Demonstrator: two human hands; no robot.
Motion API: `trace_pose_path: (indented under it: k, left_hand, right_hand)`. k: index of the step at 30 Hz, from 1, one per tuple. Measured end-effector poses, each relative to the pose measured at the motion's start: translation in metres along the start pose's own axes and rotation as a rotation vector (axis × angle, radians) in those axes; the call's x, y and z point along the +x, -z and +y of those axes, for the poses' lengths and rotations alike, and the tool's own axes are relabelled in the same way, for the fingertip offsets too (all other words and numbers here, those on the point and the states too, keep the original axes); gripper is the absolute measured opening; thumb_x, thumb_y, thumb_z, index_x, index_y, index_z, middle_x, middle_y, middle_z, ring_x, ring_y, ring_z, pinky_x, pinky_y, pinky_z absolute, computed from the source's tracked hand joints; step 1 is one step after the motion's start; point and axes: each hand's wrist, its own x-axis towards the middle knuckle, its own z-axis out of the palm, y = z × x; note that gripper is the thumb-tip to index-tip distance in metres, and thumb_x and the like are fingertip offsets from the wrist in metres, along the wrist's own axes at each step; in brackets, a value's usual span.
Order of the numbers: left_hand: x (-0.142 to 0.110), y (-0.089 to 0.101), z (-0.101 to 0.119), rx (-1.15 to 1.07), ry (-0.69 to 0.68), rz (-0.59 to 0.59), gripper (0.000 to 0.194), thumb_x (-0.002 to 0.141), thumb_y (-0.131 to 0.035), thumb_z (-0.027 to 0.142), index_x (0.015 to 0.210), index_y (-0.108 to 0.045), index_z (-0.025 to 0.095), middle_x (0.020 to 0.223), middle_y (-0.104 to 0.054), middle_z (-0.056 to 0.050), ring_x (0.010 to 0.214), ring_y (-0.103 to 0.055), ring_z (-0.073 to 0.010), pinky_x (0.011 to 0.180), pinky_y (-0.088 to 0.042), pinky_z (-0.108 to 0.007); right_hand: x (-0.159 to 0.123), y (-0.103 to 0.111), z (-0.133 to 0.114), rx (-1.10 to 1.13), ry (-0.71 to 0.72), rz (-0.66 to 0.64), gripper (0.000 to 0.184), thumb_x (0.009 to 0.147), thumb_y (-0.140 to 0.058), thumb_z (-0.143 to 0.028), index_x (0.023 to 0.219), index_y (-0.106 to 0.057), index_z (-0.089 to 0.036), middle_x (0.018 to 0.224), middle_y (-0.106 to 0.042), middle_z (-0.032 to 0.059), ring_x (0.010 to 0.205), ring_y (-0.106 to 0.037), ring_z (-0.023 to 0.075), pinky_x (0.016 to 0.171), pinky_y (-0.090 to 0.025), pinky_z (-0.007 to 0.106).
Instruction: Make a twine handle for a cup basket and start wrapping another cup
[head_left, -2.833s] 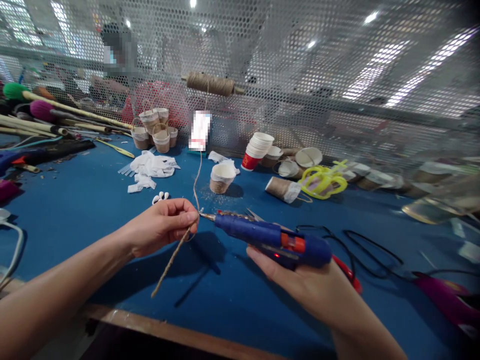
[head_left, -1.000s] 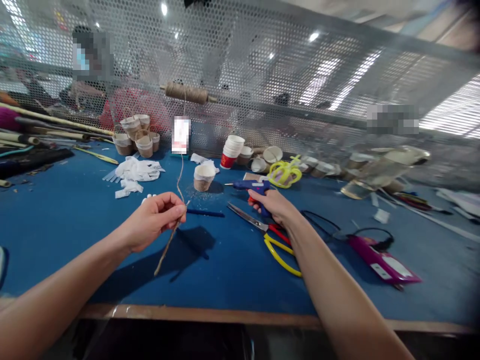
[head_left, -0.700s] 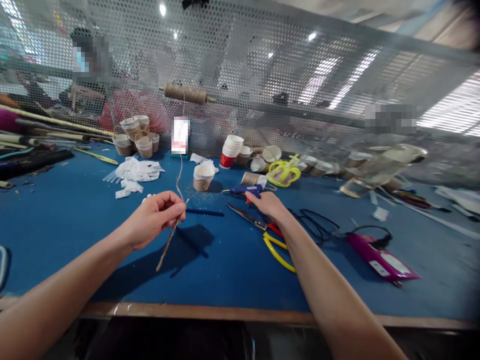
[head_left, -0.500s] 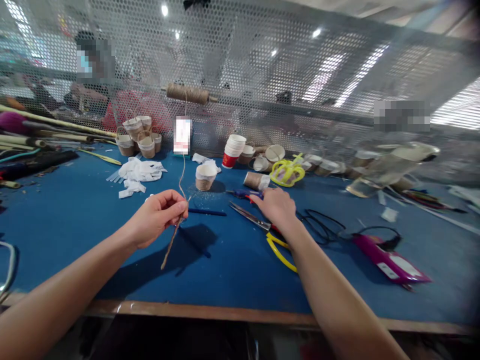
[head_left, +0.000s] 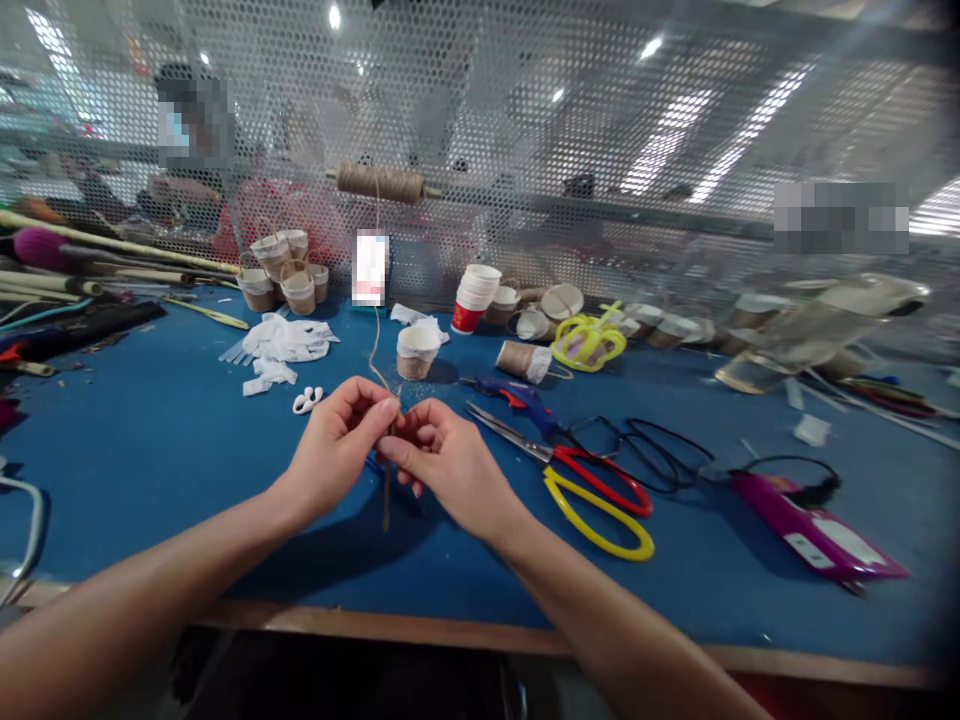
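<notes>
My left hand [head_left: 341, 440] pinches a length of brown twine [head_left: 387, 495] between thumb and fingertips. Against it, my right hand [head_left: 450, 460] has its fingers closed on the same twine just below. The twine's short end hangs down under both hands, and its other side runs up to the twine spool [head_left: 380, 183] on a rod at the mesh. Just beyond the hands stands a twine-wrapped paper cup [head_left: 416, 354] with a white lining. Right of my right hand lie scissors [head_left: 555, 455] with red and yellow handles, partly open, and a blue glue gun [head_left: 517, 392].
White fabric strips [head_left: 289, 338] lie left, near small wrapped baskets [head_left: 298, 292]. Stacked paper cups [head_left: 475, 298], a yellow woven crown shape [head_left: 589, 342] and a clear bottle [head_left: 817, 330] stand at the back. A purple device [head_left: 817, 525] with black cable lies right. Perforated mesh [head_left: 487, 120] closes the rear.
My right hand has left the glue gun beside the scissors and come left to the twine, meeting my left hand. My left hand has shifted slightly right, still holding the twine.
</notes>
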Motion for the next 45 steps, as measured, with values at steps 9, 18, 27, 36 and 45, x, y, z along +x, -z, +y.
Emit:
trace_pose_path:
  k: [9, 18, 27, 36, 45]
  left_hand:
    - [0.001, 0.005, 0.002, 0.173, -0.031, 0.063, 0.01, 0.074, -0.059, 0.023, 0.069, -0.056, 0.016, 0.066, -0.058, 0.002, 0.061, -0.051, -0.0086, 0.058, -0.042, -0.021]
    - [-0.003, 0.009, 0.011, 0.327, -0.09, 0.081, 0.007, 0.073, -0.06, 0.022, 0.07, -0.057, 0.016, 0.064, -0.059, 0.001, 0.059, -0.052, -0.0104, 0.055, -0.041, -0.022]
    - [-0.001, 0.011, 0.009, 0.316, -0.114, 0.056, 0.006, 0.075, -0.058, 0.021, 0.071, -0.057, 0.016, 0.065, -0.059, 0.001, 0.059, -0.052, -0.0101, 0.056, -0.041, -0.022]
    - [0.0, 0.014, 0.009, 0.181, -0.017, -0.012, 0.008, 0.075, -0.059, 0.023, 0.071, -0.056, 0.015, 0.066, -0.055, 0.002, 0.062, -0.049, -0.0092, 0.059, -0.039, -0.022]
    - [0.001, 0.017, 0.004, 0.02, 0.079, -0.069, 0.015, 0.074, -0.062, 0.029, 0.073, -0.056, 0.015, 0.066, -0.053, 0.003, 0.061, -0.045, -0.0082, 0.059, -0.037, -0.022]
  right_hand:
    - [-0.011, 0.005, 0.008, -0.163, 0.15, 0.108, 0.016, 0.078, -0.056, -0.031, 0.073, -0.049, -0.018, 0.06, -0.057, -0.0023, 0.049, -0.049, 0.0074, 0.047, -0.041, 0.021]
    - [-0.014, 0.007, 0.006, -0.319, 0.211, 0.127, 0.013, 0.081, -0.053, -0.03, 0.075, -0.05, -0.019, 0.062, -0.057, -0.0009, 0.056, -0.053, 0.0098, 0.053, -0.043, 0.022]
    - [-0.016, 0.007, 0.004, -0.223, 0.17, 0.041, 0.013, 0.082, -0.05, -0.031, 0.078, -0.048, -0.019, 0.062, -0.056, -0.0015, 0.05, -0.048, 0.008, 0.046, -0.039, 0.021]
    - [-0.016, 0.008, -0.003, -0.105, 0.092, -0.059, 0.011, 0.083, -0.048, -0.028, 0.077, -0.046, -0.018, 0.061, -0.055, -0.0032, 0.047, -0.041, 0.006, 0.045, -0.035, 0.02]
    - [-0.015, 0.008, -0.001, -0.035, 0.086, -0.127, 0.015, 0.084, -0.045, -0.03, 0.077, -0.046, -0.017, 0.061, -0.054, -0.003, 0.044, -0.036, 0.0051, 0.042, -0.029, 0.02]
